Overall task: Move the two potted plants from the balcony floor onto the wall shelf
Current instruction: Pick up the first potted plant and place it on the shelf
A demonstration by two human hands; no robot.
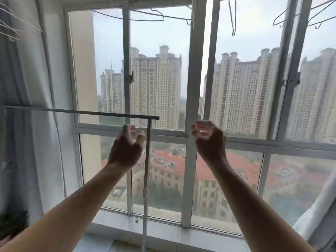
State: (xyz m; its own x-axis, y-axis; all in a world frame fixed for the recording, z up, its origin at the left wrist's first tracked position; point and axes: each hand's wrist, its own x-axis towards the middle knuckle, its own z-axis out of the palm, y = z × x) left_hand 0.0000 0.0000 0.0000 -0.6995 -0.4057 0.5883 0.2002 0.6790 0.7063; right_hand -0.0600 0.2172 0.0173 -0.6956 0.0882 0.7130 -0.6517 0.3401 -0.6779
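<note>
Both arms reach forward toward the balcony window. My left hand (127, 148) is raised with fingers curled and spread, holding nothing, just in front of a metal rack post. My right hand (209, 140) is at the same height, fingers curled apart, also holding nothing. A patch of dark green foliage (12, 224), likely one potted plant, shows at the bottom left edge, partly behind my left forearm; its pot is hidden. No wall shelf is in view.
A thin metal rack (81, 112) with a horizontal bar and vertical post (147, 170) stands left of centre. White curtains (27, 124) hang at the left and bottom right. Wire hangers (145, 15) dangle overhead. The white window sill (163, 230) runs below the glass.
</note>
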